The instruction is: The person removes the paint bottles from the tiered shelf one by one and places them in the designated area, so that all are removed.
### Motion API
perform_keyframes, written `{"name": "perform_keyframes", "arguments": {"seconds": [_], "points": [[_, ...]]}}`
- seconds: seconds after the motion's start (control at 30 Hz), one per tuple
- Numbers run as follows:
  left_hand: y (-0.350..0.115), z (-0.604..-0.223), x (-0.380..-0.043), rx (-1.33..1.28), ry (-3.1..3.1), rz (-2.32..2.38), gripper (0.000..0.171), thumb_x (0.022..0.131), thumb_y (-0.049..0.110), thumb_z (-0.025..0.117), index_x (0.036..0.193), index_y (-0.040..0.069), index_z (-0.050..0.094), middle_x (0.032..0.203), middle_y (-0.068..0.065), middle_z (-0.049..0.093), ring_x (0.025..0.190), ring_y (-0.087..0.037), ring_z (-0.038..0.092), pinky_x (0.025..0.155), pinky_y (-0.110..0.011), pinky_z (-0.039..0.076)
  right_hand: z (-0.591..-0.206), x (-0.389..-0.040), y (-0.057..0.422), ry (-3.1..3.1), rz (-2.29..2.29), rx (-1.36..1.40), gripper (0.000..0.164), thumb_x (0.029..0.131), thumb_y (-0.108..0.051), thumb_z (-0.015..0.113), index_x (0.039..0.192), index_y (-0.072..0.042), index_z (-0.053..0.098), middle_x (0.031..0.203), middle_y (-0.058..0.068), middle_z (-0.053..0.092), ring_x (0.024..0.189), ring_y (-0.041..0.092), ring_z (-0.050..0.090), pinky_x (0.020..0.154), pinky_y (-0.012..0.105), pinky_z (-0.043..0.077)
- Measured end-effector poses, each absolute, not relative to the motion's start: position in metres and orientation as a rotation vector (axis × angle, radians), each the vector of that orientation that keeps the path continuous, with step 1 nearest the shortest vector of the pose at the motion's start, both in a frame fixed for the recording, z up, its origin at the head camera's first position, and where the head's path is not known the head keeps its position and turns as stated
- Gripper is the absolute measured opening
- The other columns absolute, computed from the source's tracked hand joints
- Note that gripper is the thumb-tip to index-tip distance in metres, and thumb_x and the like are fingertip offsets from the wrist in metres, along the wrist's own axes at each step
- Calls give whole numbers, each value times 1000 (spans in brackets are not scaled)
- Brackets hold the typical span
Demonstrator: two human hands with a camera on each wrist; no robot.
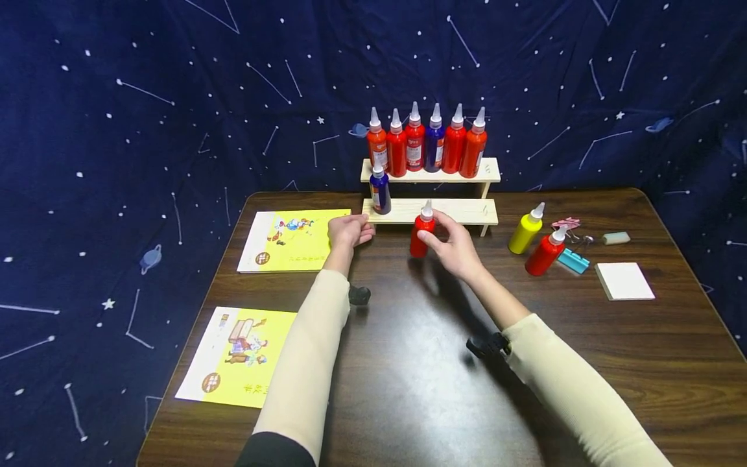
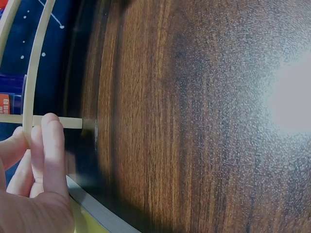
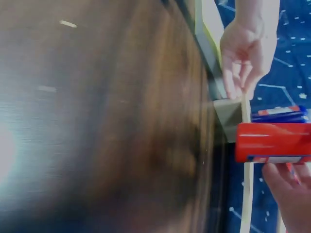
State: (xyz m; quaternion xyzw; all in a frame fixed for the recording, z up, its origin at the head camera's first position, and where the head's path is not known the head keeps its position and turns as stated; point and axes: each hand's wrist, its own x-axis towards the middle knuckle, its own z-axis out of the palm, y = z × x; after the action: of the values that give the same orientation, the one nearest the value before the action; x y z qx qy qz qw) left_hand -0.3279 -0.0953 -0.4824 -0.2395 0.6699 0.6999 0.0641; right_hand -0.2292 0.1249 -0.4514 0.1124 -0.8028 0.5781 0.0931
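My right hand [image 1: 459, 251] grips a red squeeze bottle [image 1: 418, 244] with a white pointed nozzle, thumb and fingers around its side. The bottle is upright in front of the lower board of a two-step wooden rack [image 1: 449, 210]. In the right wrist view, the red bottle [image 3: 272, 141] overlaps that board. At the lower board's left end, my left hand [image 1: 347, 231] pinches the edge; the left wrist view shows thumb and fingers on either side of the wood [image 2: 32, 87]. A dark blue bottle [image 1: 381, 193] stands on the lower board, close to the left hand.
Several red, orange and blue bottles [image 1: 414, 152] line the upper board. On the right are a yellow bottle [image 1: 524, 235], another red bottle [image 1: 545, 256], a teal clip [image 1: 574, 261], an eraser [image 1: 616, 238] and white notepaper [image 1: 625, 281]. Two yellow booklets [image 1: 303, 250] lie at left.
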Motion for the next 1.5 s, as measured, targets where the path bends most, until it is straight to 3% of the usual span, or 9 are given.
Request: {"name": "perform_keyframes", "arguments": {"seconds": [0.07,0.2,0.3,0.5,0.63,1.0,1.23,1.4,1.5], "points": [[-95,-482,-327,-715,2027,2118,28,89,14,69,111,-3,68,94,-21,71,72,-21,72,64,-30,61,-448,-204,136,-2372,1725,317,44,88,-4,68,129,4,54,115,26,63,103,38,62,90,43,54],[-94,-482,-326,-708,2018,2121,27,89,14,69,110,-3,68,95,-21,71,76,-22,72,67,-31,61,-442,-154,163,-2370,1697,201,45,86,3,66,129,8,53,118,29,61,103,40,60,86,22,54],[-94,-482,-326,-713,2016,2118,26,89,14,69,110,-2,69,93,-20,71,78,-23,72,68,-32,61,-451,-128,189,-2361,1630,67,46,85,4,68,129,8,53,117,28,61,100,30,62,81,8,49],[-95,-481,-329,-759,2039,2079,28,88,18,71,110,0,69,89,-16,72,75,-22,72,66,-31,61,-475,-100,249,-2342,1401,-215,45,83,-1,72,126,2,58,115,20,63,89,-9,55,78,3,47],[-93,-482,-331,-773,2066,2039,30,87,19,72,111,2,69,88,-14,72,71,-19,72,63,-28,60,-477,-91,278,-2290,1297,-389,45,84,-3,73,126,-2,60,113,12,65,85,-12,54,78,2,47],[-95,-484,-332,-791,2063,2041,30,86,19,73,110,2,69,85,-13,72,71,-19,72,63,-28,60,-485,-96,298,-2293,1285,-522,49,88,-13,69,135,-8,55,125,20,60,89,-11,51,90,14,49],[-95,-482,-331,-777,2056,2045,29,86,19,73,110,2,70,85,-13,72,70,-18,72,64,-29,60,-488,-98,297,-2298,1267,-500,48,89,-12,69,134,-5,54,124,22,60,91,-11,52,92,16,49],[-96,-482,-330,-753,2051,2059,29,86,18,72,110,1,69,83,-13,71,70,-18,72,65,-29,60,-485,-98,296,-2324,1286,-537,50,90,-13,67,137,-7,51,129,19,58,106,13,60,96,25,49],[-96,-481,-329,-752,2052,2054,30,86,18,73,110,1,69,85,-13,71,71,-18,72,65,-29,60,-484,-97,297,-2349,1317,-553,53,91,-14,66,140,-10,48,133,17,55,115,30,58,100,31,47]]}}
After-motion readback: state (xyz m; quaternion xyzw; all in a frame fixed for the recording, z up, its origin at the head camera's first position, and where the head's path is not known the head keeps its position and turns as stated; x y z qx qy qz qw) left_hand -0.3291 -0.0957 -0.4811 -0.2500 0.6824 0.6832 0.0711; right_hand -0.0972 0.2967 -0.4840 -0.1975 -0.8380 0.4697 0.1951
